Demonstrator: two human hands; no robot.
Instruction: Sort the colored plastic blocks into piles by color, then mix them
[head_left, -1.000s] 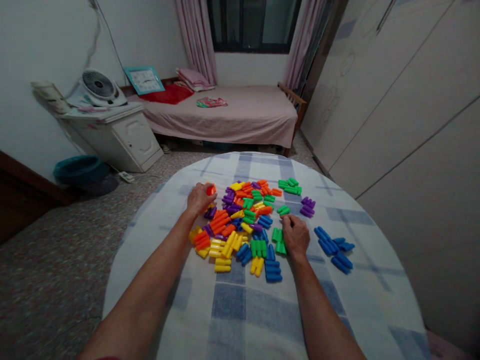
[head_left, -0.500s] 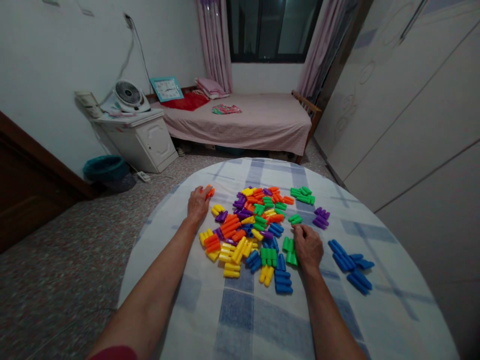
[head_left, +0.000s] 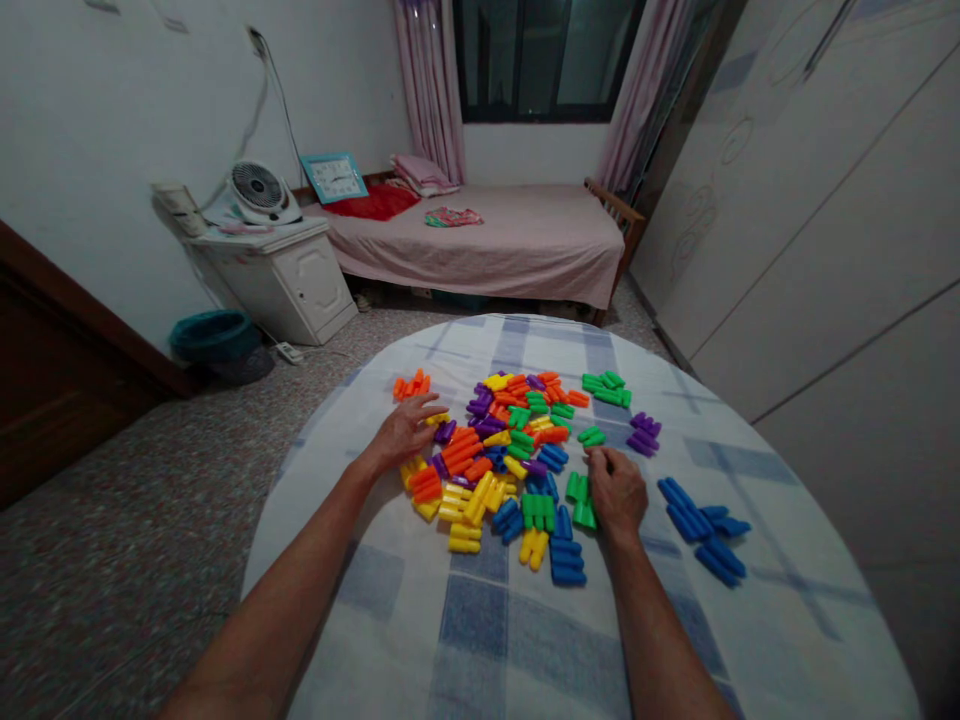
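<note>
Mixed plastic pieces in orange, yellow, purple, green and blue lie heaped mid-table. My left hand (head_left: 405, 432) is at the heap's left edge, fingers apart, over a yellow piece (head_left: 436, 419). Just beyond it lies a small orange group (head_left: 412, 385). My right hand (head_left: 617, 490) rests on the cloth with its fingers curled, beside green pieces (head_left: 581, 500); whether anything is inside is hidden. Separate groups lie to the right: green (head_left: 607, 388), purple (head_left: 644, 434) and blue (head_left: 703, 530).
The round table (head_left: 450, 640) has a checked cloth. Beyond it stand a bed (head_left: 525, 235), a white cabinet (head_left: 307, 285) with a fan (head_left: 259, 190), and a blue-green bin (head_left: 214, 338). A tall wardrobe (head_left: 840, 250) is at the right.
My left hand has let go of an orange piece at the far-left group and moved back toward the yellow piece, fingers spread. My right hand has stayed in place.
</note>
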